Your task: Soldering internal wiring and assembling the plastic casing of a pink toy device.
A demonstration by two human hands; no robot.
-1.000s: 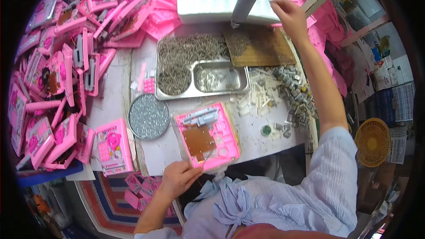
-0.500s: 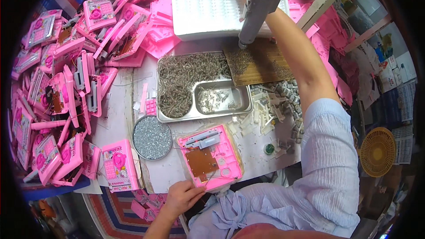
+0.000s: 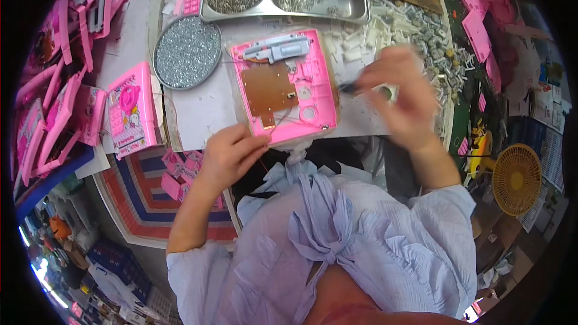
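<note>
An open pink plastic housing point(image 3: 326, 87) lies on the table in front of me. A brown circuit board point(image 3: 265, 93) and a grey mechanism point(image 3: 280, 49) sit inside it, with thin wires at its near edge. My left hand point(image 3: 232, 153) touches the near-left corner, its fingers pressed together around a thin wire or the rim; which, I cannot make out. Blurred by motion, my right hand point(image 3: 402, 96) is just right of the housing. A small dark part point(image 3: 348, 88) sticks out from its pinched fingers toward the housing.
A round dish of small metal screws point(image 3: 161, 60) stands left of the housing. Behind is a metal tray point(image 3: 271, 11) of small metal parts. Loose white and grey pieces point(image 3: 385, 27) lie to the right. Pink assembled units point(image 3: 132, 108) crowd the left. A yellow basket point(image 3: 516, 179) is far right.
My right hand has come back from the white foam tray at the far side, now with a small dark part. My left hand stays at the housing's corner. The view has tilted nearer to me.
</note>
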